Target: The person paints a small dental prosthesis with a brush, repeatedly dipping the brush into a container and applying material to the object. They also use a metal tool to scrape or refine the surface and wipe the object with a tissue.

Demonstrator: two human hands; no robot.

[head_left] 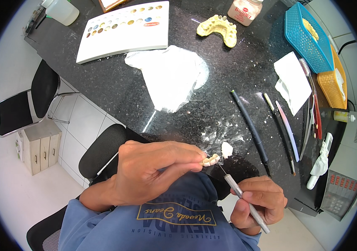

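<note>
My left hand pinches a small cream-white dental bridge between thumb and fingertips, near the counter's front edge. In my right hand is a slim metal carving tool with a knurled handle, held like a pen. Its thin tip points up and left and reaches the bridge; whether it touches cannot be made out. Just beyond the bridge, a small white lump lies on the dark counter among white powder and crumbs.
Brushes and instruments lie on the right of the black speckled counter. Farther back are a white cloth, a yellow dental model, a pink-powder jar, a white shade palette, and blue and orange baskets.
</note>
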